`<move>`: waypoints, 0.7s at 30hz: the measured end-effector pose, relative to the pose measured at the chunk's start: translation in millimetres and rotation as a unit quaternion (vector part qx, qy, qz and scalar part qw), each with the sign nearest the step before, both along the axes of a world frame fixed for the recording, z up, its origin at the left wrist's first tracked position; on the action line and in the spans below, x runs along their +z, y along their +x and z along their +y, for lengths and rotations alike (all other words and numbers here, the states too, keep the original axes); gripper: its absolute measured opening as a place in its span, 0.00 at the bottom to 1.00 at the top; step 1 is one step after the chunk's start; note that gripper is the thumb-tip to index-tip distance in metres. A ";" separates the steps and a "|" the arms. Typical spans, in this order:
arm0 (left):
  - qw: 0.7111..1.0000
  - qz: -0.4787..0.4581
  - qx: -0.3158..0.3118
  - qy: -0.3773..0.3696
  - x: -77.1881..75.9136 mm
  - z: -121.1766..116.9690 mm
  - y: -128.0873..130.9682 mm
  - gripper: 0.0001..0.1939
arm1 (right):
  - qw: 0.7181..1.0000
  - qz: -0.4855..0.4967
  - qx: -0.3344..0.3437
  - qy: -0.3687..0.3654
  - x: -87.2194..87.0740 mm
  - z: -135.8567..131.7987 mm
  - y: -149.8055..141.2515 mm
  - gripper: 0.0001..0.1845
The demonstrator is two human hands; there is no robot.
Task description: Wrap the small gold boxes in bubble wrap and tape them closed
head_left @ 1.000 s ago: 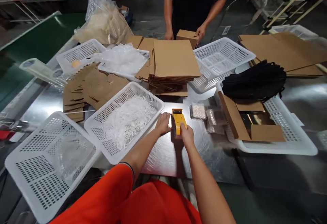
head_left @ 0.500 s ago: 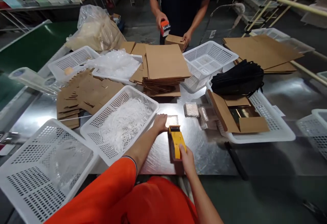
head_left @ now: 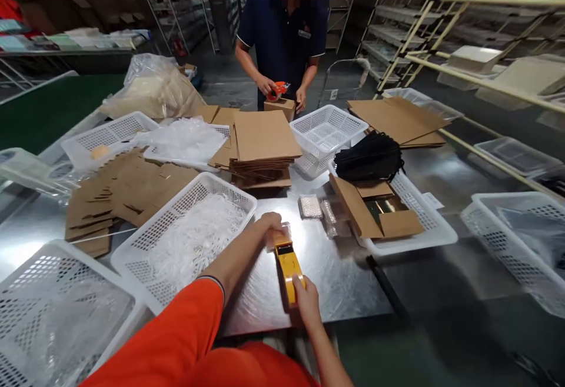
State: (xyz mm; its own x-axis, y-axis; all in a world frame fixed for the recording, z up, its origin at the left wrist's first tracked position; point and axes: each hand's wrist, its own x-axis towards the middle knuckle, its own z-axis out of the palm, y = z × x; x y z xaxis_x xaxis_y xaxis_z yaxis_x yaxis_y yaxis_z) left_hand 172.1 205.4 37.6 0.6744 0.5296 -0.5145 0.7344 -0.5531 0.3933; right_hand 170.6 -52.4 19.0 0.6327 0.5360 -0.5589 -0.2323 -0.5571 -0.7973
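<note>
A yellow tape dispenser (head_left: pixel 290 269) lies lengthwise in front of me, with my right hand (head_left: pixel 306 302) closed around its near end. Its far end meets a small bubble-wrapped packet (head_left: pixel 283 231) on the metal table. My left hand (head_left: pixel 271 223) grips the left side of that packet; its fingertips are partly hidden. A bubble-wrapped block (head_left: pixel 310 206) and a few clear wrapped packets (head_left: pixel 330 217) lie to the right, apart from both hands.
Left of my arm is a white basket of shredded paper (head_left: pixel 198 234). Cardboard sheets (head_left: pixel 265 134) are stacked ahead. At right, a white tray (head_left: pixel 435 231) bears an open carton (head_left: pixel 401 222) and black bags (head_left: pixel 368 154). Across the table a person (head_left: pixel 282 40) holds a red tape dispenser (head_left: pixel 278 90).
The view has tilted up. My left hand still holds the packet, with the yellow dispenser against it. The person opposite has lowered the red tape dispenser onto a carton.
</note>
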 end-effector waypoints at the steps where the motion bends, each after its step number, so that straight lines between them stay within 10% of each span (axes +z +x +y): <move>1: 1.000 0.008 -0.005 -0.016 -0.8 -5.4 0.3 0.13 | 1.000 -0.004 0.008 -0.006 -0.6 -3.0 0.0 0.25; 8: 1.000 -0.017 0.014 0.005 16.3 -60.3 -37.4 0.13 | 0.985 -0.113 0.082 -0.100 28.7 -9.1 10.0 0.18; 15: 0.989 -0.078 0.091 0.086 69.0 -112.9 -54.8 0.18 | 0.930 -0.274 0.145 -0.197 117.8 -20.8 30.3 0.24; 21: 0.985 -0.115 0.126 -0.001 85.2 -160.0 -44.2 0.14 | 0.881 -0.309 0.200 -0.299 175.8 -48.0 56.4 0.26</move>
State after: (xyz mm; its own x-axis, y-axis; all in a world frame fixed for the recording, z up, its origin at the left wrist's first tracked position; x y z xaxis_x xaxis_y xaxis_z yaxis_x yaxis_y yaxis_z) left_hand 127.9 45.4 122.8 0.6201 0.6945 -0.3649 0.7399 -0.3632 0.5662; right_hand 227.0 -100.5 194.8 0.7423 0.5119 -0.4324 0.4524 -0.8589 -0.2400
